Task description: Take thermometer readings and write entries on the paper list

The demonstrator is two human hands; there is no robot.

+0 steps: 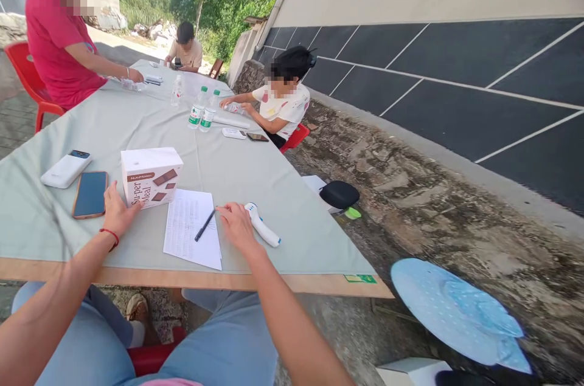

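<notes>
My left hand (117, 210) lies on the table with its fingers stretched out, holding nothing. Its thumb is at the lower front corner of a white and pink box (151, 177) with chocolate squares printed on it; I cannot tell whether they touch. A phone (90, 194) lies just left of that hand, and a white power bank (66, 169) is beyond the phone. My right hand (236, 223) rests open, fingers slightly bent, between a dark pen (205, 225) and a white handheld infrared thermometer (262, 225). Under the pen are printed paper sheets (189, 246).
Water bottles (196, 109) stand mid-table on the pale tablecloth (292, 240). A white device (234, 133) and another phone (258, 137) lie farther off. Other people sit along the table: one in red (57, 39), one in a white shirt (285, 105), one at the far end (189, 51).
</notes>
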